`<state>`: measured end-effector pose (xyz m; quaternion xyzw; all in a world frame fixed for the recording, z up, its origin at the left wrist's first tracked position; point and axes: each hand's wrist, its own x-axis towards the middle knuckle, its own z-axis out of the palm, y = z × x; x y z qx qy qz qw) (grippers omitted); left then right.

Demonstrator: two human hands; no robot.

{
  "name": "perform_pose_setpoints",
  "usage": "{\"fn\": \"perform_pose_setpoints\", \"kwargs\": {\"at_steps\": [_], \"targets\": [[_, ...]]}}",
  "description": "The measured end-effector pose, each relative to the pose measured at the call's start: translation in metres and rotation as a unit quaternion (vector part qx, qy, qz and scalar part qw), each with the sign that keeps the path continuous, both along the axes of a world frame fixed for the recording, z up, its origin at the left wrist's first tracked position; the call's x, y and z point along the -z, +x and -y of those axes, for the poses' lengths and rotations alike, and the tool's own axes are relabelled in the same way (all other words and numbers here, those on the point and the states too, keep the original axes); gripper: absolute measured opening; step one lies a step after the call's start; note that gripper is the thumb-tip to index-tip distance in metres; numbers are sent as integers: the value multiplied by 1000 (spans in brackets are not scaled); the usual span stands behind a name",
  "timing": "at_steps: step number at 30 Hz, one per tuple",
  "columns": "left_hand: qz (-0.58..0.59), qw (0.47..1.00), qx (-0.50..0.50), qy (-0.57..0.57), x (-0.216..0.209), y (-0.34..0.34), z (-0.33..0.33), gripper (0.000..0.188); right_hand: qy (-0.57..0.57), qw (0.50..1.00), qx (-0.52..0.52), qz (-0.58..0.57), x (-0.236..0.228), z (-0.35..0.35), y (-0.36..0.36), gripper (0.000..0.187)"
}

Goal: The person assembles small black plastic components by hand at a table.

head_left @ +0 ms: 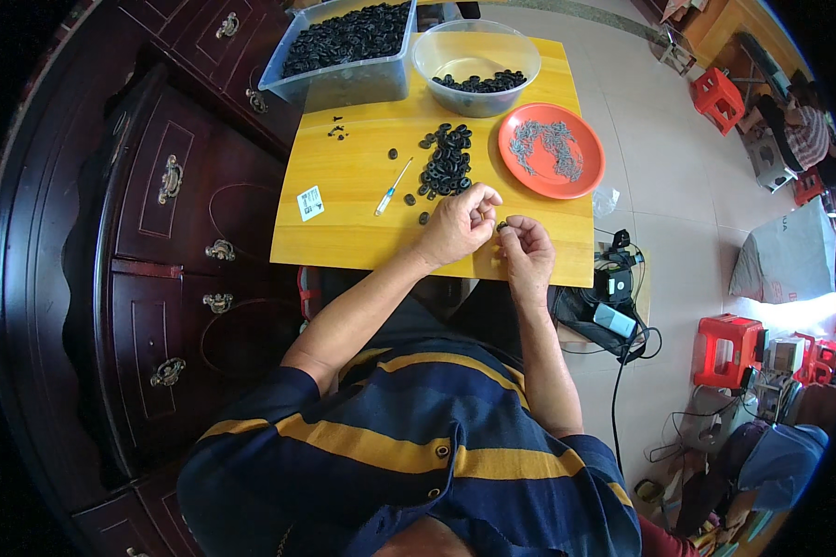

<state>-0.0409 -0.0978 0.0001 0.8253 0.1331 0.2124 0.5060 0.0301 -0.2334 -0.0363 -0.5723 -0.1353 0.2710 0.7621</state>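
Over the near right part of the yellow table (344,243), my two hands are close together. My right hand (530,258) pinches a small black ring-like part (502,226) between thumb and fingertips. My left hand (457,227) is closed just to its left, fingertips curled together; anything in them is too small to make out. Beyond my left hand lies a loose pile of similar black parts (448,165). A red-orange plate (597,172) beyond my right hand holds thin grey metal pins (565,154). A slim screwdriver (393,189) lies left of the pile.
At the table's far side stand a blue-tinted bin (362,90) and a clear round bowl (481,105), both holding black parts. A white label (310,203) and tiny black bits (338,130) lie at left. Dark drawers (172,181) border the left; cables and a bag (581,311) sit right.
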Motion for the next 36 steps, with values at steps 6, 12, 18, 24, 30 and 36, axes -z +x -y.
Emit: {"fn": "perform_pose_setpoints", "kwargs": {"at_steps": [6,12,18,24,30,36], "targets": [[-5,1000,-3,-10,0,0,0,23,7,1000,-3,5,2,0,2,15],[-21,1000,9,-8,-2,2,-1,22,7,1000,1,11,4,0,3,15],[35,999,2,23,1,5,-1,19,7,1000,0,-6,-1,-1,0,15],[-15,1000,19,18,-3,4,-1,22,-15,1000,7,24,7,0,2,13],[8,999,14,42,1,5,0,23,-1,999,6,31,9,-3,0,11],[-11,999,24,22,-1,3,-1,26,2,999,-11,39,11,0,1,11]]}}
